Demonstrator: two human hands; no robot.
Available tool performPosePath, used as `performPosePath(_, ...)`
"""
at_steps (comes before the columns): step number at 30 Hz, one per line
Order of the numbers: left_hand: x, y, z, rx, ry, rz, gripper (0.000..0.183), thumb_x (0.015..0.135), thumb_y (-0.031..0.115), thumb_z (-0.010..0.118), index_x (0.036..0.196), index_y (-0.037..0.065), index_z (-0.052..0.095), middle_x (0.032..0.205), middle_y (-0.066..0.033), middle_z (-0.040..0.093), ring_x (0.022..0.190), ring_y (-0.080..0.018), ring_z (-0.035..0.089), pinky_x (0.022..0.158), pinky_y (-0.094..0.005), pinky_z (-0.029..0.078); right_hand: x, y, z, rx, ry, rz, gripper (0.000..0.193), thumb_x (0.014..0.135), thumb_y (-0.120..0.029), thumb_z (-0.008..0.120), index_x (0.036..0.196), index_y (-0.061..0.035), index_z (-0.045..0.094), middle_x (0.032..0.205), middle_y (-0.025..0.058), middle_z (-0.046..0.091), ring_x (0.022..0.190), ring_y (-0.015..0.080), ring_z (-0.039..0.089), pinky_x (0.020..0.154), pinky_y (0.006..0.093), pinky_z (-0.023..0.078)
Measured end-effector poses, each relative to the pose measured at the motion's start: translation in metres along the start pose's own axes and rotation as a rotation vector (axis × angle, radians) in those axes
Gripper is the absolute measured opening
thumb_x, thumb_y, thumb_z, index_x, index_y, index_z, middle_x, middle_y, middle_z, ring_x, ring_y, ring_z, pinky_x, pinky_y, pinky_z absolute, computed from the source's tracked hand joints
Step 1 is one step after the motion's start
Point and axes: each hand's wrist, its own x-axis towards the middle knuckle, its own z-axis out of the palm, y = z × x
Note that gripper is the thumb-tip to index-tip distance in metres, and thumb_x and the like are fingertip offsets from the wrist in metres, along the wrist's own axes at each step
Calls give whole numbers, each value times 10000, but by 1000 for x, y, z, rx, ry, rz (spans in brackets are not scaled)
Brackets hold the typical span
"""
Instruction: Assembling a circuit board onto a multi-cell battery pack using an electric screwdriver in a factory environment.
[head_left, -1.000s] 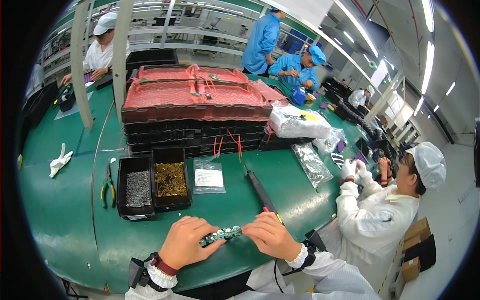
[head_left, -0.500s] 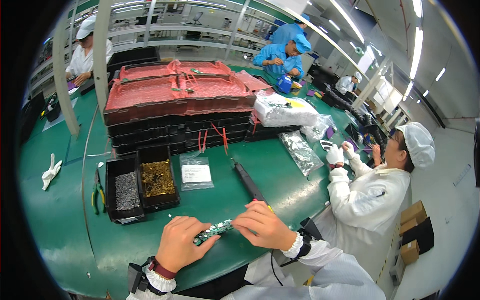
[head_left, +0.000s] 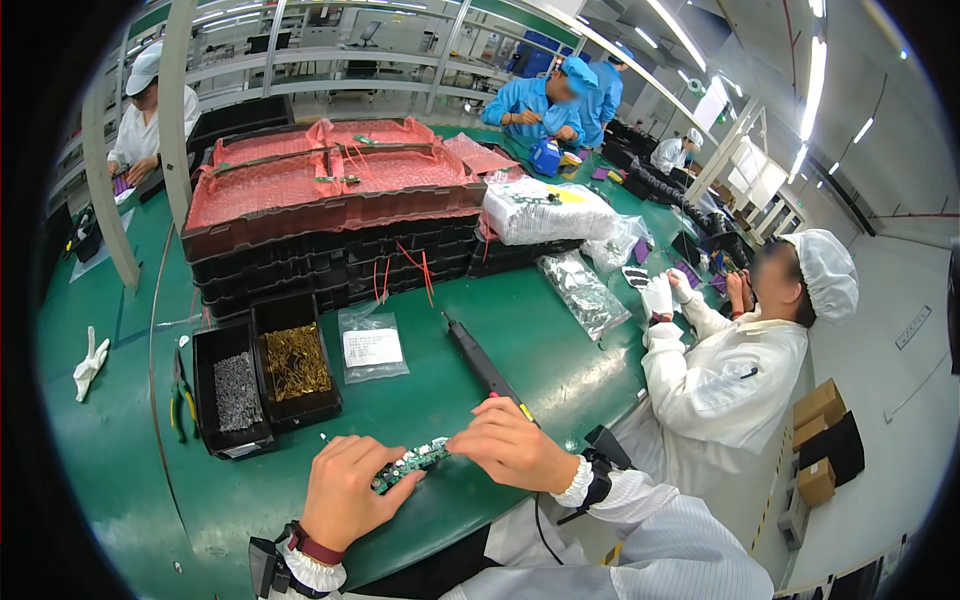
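Between my two hands is a narrow green circuit board [head_left: 418, 459] with pale components, held slightly above the green table. My left hand [head_left: 350, 492] is closed on its left end, thumb along the near edge. My right hand [head_left: 515, 447] pinches at its right end; whether a small part is also in those fingers is hidden. Just beyond my right hand lies a black electric screwdriver [head_left: 478, 358], its lower end partly covered by that hand. Farther left stand two black bins, one with small grey metal parts [head_left: 237, 392], the other with brass-coloured parts [head_left: 295, 362].
Pliers [head_left: 182, 400] with green-yellow handles and a white glove [head_left: 91, 363] lie at left. A labelled clear bag [head_left: 372, 347] lies past the bins. Stacked black trays with pink bubble wrap [head_left: 330, 190] stand behind. At right sits a co-worker in white [head_left: 730, 360].
The whole view has shifted, so the table's contents appear slightly farther left. Both hands keep their hold at the circuit board, with little change in their pose.
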Motion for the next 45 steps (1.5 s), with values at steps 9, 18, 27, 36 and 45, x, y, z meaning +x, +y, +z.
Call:
performPosePath(9,0,2,-2,13,-10,-10,265,701,177,911,852,38,744,773,-96,694,708,-291,658,685,-395,502,-6,-5,15,-45,134,108,287,782,-9,854,1008,-87,697,970,-29,747,849,196,606,938,436,527)
performPosePath(18,1,0,0,13,-7,-8,266,694,161,909,856,43,735,762,-83,685,696,-283,649,666,-393,487,-9,-15,23,-60,211,242,251,815,-45,823,1030,-76,697,976,12,707,895,228,611,939,414,492)
performPosePath(27,0,0,0,6,-4,-7,270,690,154,908,861,44,731,765,-78,682,701,-282,647,659,-391,478,-7,-5,13,-103,127,34,262,800,-10,815,1034,-70,713,977,-3,700,894,206,618,929,396,490)
performPosePath(36,0,1,3,7,2,-10,278,684,157,908,864,43,729,743,-77,657,695,-290,634,657,-397,470,-8,-9,14,-156,132,85,402,837,-45,796,1205,-38,635,1002,-49,673,866,169,580,906,395,464)
performPosePath(45,-7,1,-4,35,-8,-34,265,709,181,891,878,61,726,765,-70,646,717,-292,633,688,-401,492,-10,-18,29,-178,134,212,450,813,-31,809,1221,-69,622,961,-60,746,863,203,554,891,377,421)
